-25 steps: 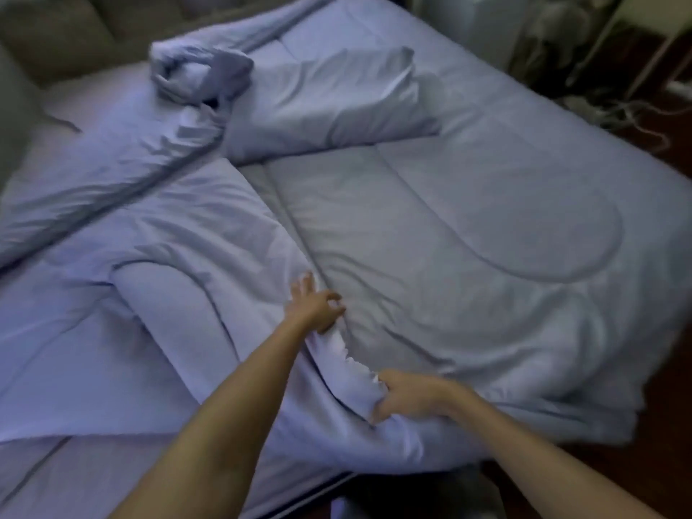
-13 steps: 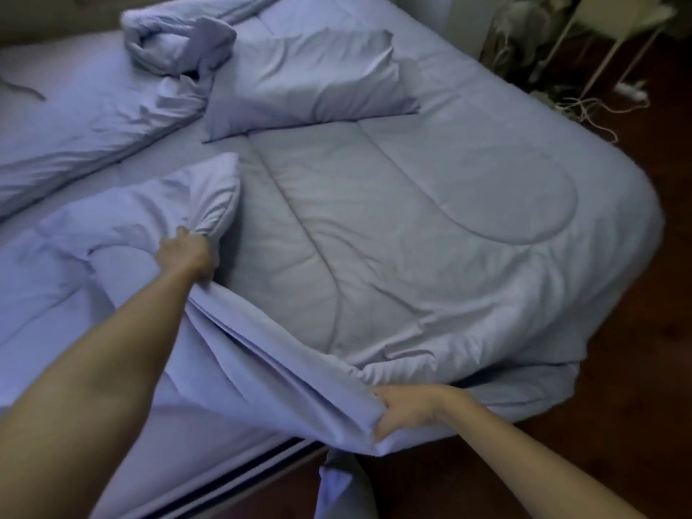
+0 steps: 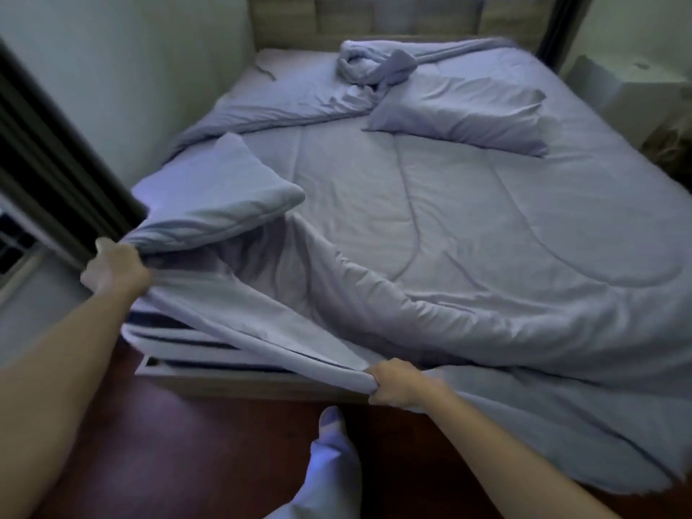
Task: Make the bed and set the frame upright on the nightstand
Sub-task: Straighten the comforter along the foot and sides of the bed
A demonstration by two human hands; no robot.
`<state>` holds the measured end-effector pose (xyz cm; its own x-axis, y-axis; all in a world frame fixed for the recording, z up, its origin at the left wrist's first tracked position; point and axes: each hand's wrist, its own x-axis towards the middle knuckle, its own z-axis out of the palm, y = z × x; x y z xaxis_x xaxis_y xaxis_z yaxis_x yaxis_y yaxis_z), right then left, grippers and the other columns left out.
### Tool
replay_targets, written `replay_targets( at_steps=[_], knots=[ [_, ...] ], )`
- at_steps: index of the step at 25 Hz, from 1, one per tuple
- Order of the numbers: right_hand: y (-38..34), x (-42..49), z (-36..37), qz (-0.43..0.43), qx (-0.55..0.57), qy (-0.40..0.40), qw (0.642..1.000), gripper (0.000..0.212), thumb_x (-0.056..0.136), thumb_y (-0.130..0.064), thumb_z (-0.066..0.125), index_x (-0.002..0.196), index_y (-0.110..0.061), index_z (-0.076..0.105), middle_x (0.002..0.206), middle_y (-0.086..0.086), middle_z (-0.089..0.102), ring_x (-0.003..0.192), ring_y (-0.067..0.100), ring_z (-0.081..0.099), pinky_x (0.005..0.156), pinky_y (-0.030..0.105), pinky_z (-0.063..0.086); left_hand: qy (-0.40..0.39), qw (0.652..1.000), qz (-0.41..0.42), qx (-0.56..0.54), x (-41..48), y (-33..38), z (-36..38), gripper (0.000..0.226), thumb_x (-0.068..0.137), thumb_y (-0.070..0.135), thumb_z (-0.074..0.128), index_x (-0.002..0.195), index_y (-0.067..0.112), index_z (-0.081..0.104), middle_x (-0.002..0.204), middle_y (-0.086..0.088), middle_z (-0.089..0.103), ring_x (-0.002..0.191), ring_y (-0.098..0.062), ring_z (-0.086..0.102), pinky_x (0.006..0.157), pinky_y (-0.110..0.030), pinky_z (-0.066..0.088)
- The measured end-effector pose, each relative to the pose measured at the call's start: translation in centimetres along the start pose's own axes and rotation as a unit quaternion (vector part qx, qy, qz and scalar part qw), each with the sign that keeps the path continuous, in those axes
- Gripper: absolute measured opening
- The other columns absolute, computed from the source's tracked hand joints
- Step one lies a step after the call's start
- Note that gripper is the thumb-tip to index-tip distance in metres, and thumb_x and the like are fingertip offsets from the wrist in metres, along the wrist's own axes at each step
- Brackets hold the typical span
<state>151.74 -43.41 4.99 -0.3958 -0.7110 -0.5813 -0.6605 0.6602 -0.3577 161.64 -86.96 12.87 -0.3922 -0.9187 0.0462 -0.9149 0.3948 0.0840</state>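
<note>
Matt, creased cloth comforter (image 3: 468, 237); wood-grain headboard (image 3: 374, 20); glossy dark floor (image 3: 209, 436).

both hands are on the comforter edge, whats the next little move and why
Probably draw the comforter edge left and lay it flat. The left hand holds a folded-over corner, the right hand grips the foot edge, and the mattress corner is bare.

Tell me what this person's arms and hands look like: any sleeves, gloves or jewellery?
Both forearms are bare as far up as the picture shows, with no sleeve edge in view. The left hand and the right hand wear no gloves, and no watch or bracelet shows at either wrist. The image is too soft to rule out a thin ring.
</note>
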Motion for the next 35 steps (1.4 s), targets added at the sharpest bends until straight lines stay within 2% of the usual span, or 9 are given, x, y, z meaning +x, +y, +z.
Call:
replay_targets(
  at_steps=[4,10,18,22,25,27,30,33,35],
  knots=[
    [-3.0,0.3,4.2,-0.006,-0.110,-0.094,0.989,0.044,0.079,-0.032,0.069,0.119,-0.016,0.061,0.123,0.015,0.063,0.112,0.034,0.059,0.087,0.035,0.048,-0.095,0.987,-0.131,-0.011,-3.4,-14.7,6.5,0.052,0.075,0.027,0.064,0.119,0.000,0.059,0.115,-0.027,0.054,0.103,-0.047,0.058,0.086,-0.051,0.051],
    [-5.4,0.8,8.7,0.009,-0.194,-0.201,0.960,0.040,0.080,-0.028,0.064,0.113,-0.005,0.064,0.119,0.019,0.063,0.104,0.037,0.060,0.078,0.036,0.048,-0.189,0.952,-0.237,-0.044,-14.1,-21.8,8.2,0.057,0.077,0.029,0.067,0.127,0.004,0.056,0.125,-0.019,0.052,0.110,-0.043,0.056,0.090,-0.047,0.050],
    [-8.4,1.7,11.7,0.079,-0.294,-0.203,0.931,0.043,0.090,-0.033,0.053,0.128,-0.014,0.056,0.136,0.008,0.055,0.124,0.029,0.052,0.097,0.038,0.044,-0.333,0.932,-0.139,0.038,-17.3,-25.3,11.9,0.055,0.079,0.031,0.053,0.129,0.008,0.054,0.131,-0.016,0.056,0.119,-0.035,0.055,0.094,-0.038,0.047],
    [-9.2,2.6,12.3,0.149,-0.268,-0.166,0.937,0.039,0.095,-0.029,0.046,0.132,-0.018,0.053,0.140,0.005,0.053,0.127,0.026,0.050,0.102,0.037,0.041,-0.414,0.906,-0.037,0.077,-14.9,-24.0,11.9,0.066,0.074,0.047,0.045,0.130,0.014,0.054,0.127,-0.014,0.059,0.108,-0.033,0.062,0.088,-0.036,0.054],
    [-9.8,3.4,12.4,0.177,-0.201,-0.158,0.950,0.038,0.095,-0.026,0.042,0.130,-0.019,0.056,0.139,0.005,0.054,0.127,0.026,0.050,0.105,0.039,0.039,-0.546,0.836,-0.037,0.046,-13.8,-21.7,10.5,0.063,0.089,0.050,0.045,0.140,0.016,0.032,0.106,-0.020,0.062,0.069,-0.025,0.067,0.054,-0.026,0.055],
    [-11.2,4.2,11.8,0.150,-0.122,-0.170,0.966,0.039,0.097,-0.022,0.035,0.129,-0.015,0.057,0.140,0.007,0.053,0.125,0.028,0.051,0.106,0.040,0.040,-0.606,0.795,-0.036,0.016,-12.8,-20.4,9.5,0.067,0.091,0.053,0.045,0.139,0.012,0.024,0.115,-0.022,0.061,0.065,-0.024,0.066,0.057,-0.025,0.050],
    [-15.8,5.3,10.5,0.116,-0.015,-0.109,0.987,0.039,0.096,-0.019,0.035,0.125,-0.016,0.060,0.138,0.008,0.054,0.124,0.029,0.051,0.105,0.038,0.041,-0.484,0.864,0.135,0.028,-10.2,-19.3,7.9,0.066,0.098,0.040,0.042,0.150,0.008,0.018,0.155,-0.016,0.028,0.134,-0.030,0.042,0.107,-0.034,0.034],
    [-21.2,6.7,8.5,0.051,0.093,0.007,0.994,0.033,0.090,-0.008,0.042,0.107,-0.012,0.070,0.116,0.011,0.068,0.107,0.024,0.062,0.094,0.032,0.048,-0.412,0.879,0.241,-0.007,-8.8,-18.1,4.1,0.045,0.102,0.031,0.033,0.135,0.005,0.048,0.144,-0.015,0.046,0.131,-0.029,0.044,0.106,-0.033,0.032],
    [-25.1,8.0,6.5,0.006,0.221,0.107,0.969,0.034,0.086,0.005,0.041,0.093,-0.013,0.068,0.089,0.007,0.070,0.078,0.009,0.067,0.074,0.026,0.054,-0.398,0.881,0.252,-0.045,-8.0,-18.5,1.8,0.043,0.101,0.032,0.033,0.129,0.007,0.055,0.139,-0.011,0.052,0.127,-0.027,0.048,0.103,-0.031,0.035]
  ],
)
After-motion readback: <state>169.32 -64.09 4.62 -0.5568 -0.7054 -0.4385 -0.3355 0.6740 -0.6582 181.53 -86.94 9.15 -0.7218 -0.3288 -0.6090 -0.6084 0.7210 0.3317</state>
